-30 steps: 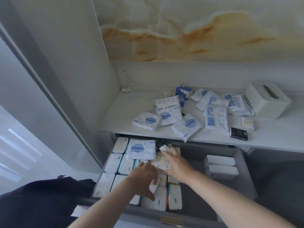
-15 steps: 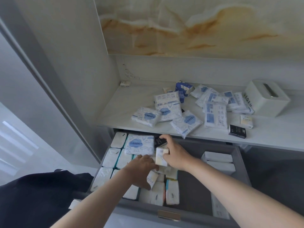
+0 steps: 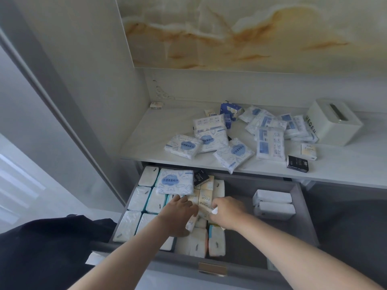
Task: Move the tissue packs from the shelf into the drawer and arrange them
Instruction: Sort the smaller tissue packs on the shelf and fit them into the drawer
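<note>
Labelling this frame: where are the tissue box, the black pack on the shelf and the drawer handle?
tissue box (image 3: 335,124): head view, top face beside the slot.
black pack (image 3: 297,163): head view, middle of its top.
drawer handle (image 3: 212,269): head view, middle of the metal plate.

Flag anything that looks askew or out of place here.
In the drawer, a large blue-print pack lies flat across the upright rows, with a small black pack tilted beside it. On the shelf, the loose packs lie in a jumbled heap, and the front pack overhangs the edge.
</note>
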`<state>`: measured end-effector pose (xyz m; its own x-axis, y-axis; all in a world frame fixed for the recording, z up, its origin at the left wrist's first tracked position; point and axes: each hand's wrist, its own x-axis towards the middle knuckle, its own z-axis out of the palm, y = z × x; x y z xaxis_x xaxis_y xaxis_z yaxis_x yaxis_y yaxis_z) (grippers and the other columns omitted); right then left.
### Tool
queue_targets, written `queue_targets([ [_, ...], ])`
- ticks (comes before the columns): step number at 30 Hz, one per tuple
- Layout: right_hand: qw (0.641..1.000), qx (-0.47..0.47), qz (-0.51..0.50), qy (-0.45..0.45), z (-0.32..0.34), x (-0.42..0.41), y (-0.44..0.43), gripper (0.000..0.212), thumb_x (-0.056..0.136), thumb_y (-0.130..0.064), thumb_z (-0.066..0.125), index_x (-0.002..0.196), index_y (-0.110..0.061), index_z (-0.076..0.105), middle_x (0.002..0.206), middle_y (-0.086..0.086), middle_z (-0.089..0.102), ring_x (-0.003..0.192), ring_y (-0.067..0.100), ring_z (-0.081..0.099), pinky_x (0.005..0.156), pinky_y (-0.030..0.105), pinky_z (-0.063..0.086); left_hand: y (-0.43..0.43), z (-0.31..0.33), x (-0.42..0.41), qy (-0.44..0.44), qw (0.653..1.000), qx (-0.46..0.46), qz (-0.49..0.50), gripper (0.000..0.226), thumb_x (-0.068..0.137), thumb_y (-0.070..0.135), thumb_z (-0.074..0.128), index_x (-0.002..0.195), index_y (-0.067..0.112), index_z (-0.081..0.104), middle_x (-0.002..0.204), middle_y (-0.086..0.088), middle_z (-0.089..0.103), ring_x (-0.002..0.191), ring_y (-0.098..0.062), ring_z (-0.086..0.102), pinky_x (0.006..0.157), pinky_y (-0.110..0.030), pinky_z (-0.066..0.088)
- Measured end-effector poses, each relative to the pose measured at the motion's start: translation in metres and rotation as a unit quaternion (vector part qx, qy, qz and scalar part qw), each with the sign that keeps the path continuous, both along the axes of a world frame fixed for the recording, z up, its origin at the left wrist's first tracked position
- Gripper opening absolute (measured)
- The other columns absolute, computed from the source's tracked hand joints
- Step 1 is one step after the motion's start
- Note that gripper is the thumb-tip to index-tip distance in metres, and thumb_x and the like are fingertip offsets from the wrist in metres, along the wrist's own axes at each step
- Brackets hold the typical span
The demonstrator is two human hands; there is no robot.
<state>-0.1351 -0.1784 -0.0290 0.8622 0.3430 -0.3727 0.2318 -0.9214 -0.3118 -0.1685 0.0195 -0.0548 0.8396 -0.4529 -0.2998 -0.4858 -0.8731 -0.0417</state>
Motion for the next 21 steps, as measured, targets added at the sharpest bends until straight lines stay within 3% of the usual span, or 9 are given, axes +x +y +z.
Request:
queue_targets([
  [3,1.000,-0.003,-0.003,0.014,0.005,0.008,0.002,0.040,0.081,-0.049,0.062,0.117,-0.031,0.065,0.122,-0.007,0.065,0.109,0.017,0.061,0.079,0.027,0.045,0.002,-0.002,-0.001,-0.013,1.000,0.005,0.006,0.053,0.080,0.047,0.068,0.123,0.025,0.047,0.126,0.002,0.054,0.119,-0.022,0.043,0.105,-0.037,0.029],
  [5,0.998,-0.020,0.004,0.051,0.013,0.018,-0.001,0.031,0.074,-0.047,0.062,0.096,-0.026,0.070,0.102,-0.005,0.068,0.091,0.018,0.064,0.070,0.028,0.047,0.000,-0.004,-0.002,-0.028,0.999,0.021,-0.002,0.055,0.081,0.049,0.065,0.126,0.024,0.046,0.127,0.000,0.054,0.119,-0.023,0.043,0.105,-0.039,0.029],
  [8,0.988,-0.050,0.017,0.142,0.022,0.028,-0.012,0.026,0.065,-0.042,0.059,0.068,-0.017,0.056,0.076,0.000,0.059,0.065,0.019,0.054,0.055,0.027,0.035,-0.004,-0.009,-0.002,-0.066,0.997,0.045,-0.015,0.054,0.084,0.051,0.061,0.126,0.020,0.047,0.125,-0.003,0.055,0.117,-0.025,0.045,0.103,-0.040,0.032],
  [12,0.975,-0.029,-0.049,0.213,0.014,0.019,-0.010,0.021,0.076,-0.035,0.066,0.079,-0.017,0.055,0.083,0.001,0.059,0.070,0.017,0.056,0.055,0.025,0.038,-0.012,-0.008,-0.001,-0.091,0.995,0.049,0.003,0.053,0.085,0.050,0.057,0.126,0.018,0.049,0.128,-0.006,0.047,0.112,-0.026,0.044,0.097,-0.040,0.036],
  [16,0.969,0.052,-0.138,0.200,-0.010,0.005,0.005,0.016,0.083,-0.029,0.063,0.078,-0.016,0.054,0.084,0.001,0.057,0.078,0.018,0.057,0.055,0.024,0.038,-0.010,-0.004,0.001,-0.077,0.996,0.042,0.032,0.049,0.086,0.045,0.061,0.127,0.020,0.048,0.125,-0.006,0.043,0.109,-0.024,0.044,0.095,-0.037,0.040],
  [21,0.982,-0.007,-0.112,0.151,-0.023,-0.007,0.011,0.021,0.088,-0.035,0.053,0.096,-0.017,0.058,0.100,0.005,0.061,0.088,0.022,0.061,0.062,0.025,0.043,-0.001,-0.004,-0.001,-0.053,0.998,-0.024,0.025,0.049,0.087,0.029,0.064,0.133,0.025,0.048,0.130,-0.001,0.043,0.120,-0.021,0.041,0.106,-0.034,0.035],
])
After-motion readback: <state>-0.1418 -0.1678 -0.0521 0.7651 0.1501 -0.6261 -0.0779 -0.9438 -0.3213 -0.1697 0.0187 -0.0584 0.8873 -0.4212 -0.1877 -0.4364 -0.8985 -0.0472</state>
